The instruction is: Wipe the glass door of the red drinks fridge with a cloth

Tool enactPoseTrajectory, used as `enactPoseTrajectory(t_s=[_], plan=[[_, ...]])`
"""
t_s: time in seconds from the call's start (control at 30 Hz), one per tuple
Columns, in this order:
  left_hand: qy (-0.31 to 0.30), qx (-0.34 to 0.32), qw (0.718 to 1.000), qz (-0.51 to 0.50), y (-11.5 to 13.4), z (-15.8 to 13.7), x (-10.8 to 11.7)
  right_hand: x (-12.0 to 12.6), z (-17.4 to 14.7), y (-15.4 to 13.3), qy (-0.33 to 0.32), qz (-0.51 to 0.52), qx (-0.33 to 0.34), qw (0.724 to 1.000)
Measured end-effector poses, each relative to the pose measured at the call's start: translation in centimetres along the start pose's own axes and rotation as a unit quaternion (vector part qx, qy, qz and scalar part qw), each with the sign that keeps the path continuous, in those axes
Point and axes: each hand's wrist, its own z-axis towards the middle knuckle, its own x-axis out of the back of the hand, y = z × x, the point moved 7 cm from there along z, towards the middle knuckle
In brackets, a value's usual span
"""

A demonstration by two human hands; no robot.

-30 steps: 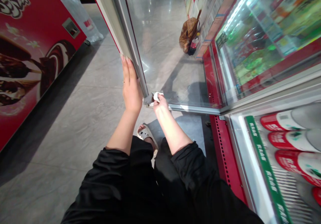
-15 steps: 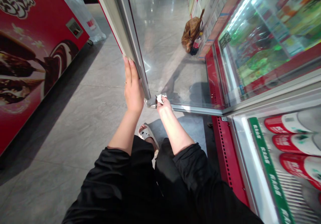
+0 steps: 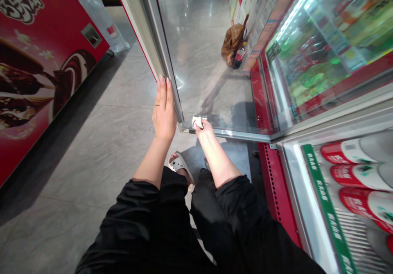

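A glass fridge door (image 3: 211, 67) stands swung out in front of me, its metal frame running up the left side and along the bottom. Flat against the outer edge of that frame lies my left hand (image 3: 165, 112), fingers stretched upward, holding nothing. My right hand (image 3: 205, 129) pinches a crumpled white tissue (image 3: 198, 121) against the glass near the door's lower left corner. Greyish smears show on the pane around the tissue. The right fingertips are partly hidden behind it.
To the right, the open fridge holds red-and-white labelled bottles (image 3: 346, 171) behind a green shelf strip (image 3: 322, 200). A red ice-cream freezer (image 3: 61, 90) stands at left, with plastic-wrapped bottles (image 3: 106, 24) behind it. Through the glass, a brown bag (image 3: 232, 43) rests beside stacked boxes.
My right hand has shifted slightly right with the tissue along the bottom of the glass. My left hand has slid a little down the frame.
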Motion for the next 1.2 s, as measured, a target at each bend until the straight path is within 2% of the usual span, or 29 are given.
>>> enactPoseTrajectory(t_s=[0.13, 0.23, 0.37, 0.47, 0.57, 0.63, 0.77, 1.0, 1.2], plan=[[0.010, -0.033, 0.999, -0.007, -0.7, -0.2, -0.5, -0.6, -0.3, -0.7, -0.020, 0.013, 0.006, 1.000], [0.044, -0.103, 0.994, -0.001, -0.8, -0.4, -0.7, -0.7, -0.7, -0.8, -0.030, 0.015, 0.005, 0.999], [0.050, -0.217, 0.975, 0.004, 0.4, -0.7, -1.3, 0.1, -0.6, -1.1, -0.013, 0.010, -0.003, 1.000], [0.043, -0.255, 0.966, 0.009, 1.6, -0.8, -1.6, 1.0, -0.3, -2.1, 0.006, 0.008, -0.003, 1.000], [0.008, -0.285, 0.959, 0.006, 2.8, -0.9, -2.4, 1.1, -0.5, -3.0, 0.006, 0.008, 0.002, 1.000], [-0.010, -0.295, 0.956, 0.001, 3.2, -0.9, -3.0, 0.7, -1.0, -3.3, -0.007, 0.008, 0.005, 1.000], [-0.005, -0.290, 0.957, 0.000, 3.1, -0.9, -3.6, -0.3, -1.9, -3.4, -0.036, 0.007, 0.006, 0.999], [-0.008, -0.258, 0.966, 0.000, 2.9, -0.8, -4.0, 1.0, -1.2, -6.4, -0.017, 0.011, 0.042, 0.999], [-0.006, -0.245, 0.969, -0.001, 2.9, -0.6, -4.7, 0.8, -0.9, -7.1, -0.045, -0.001, 0.064, 0.997]])
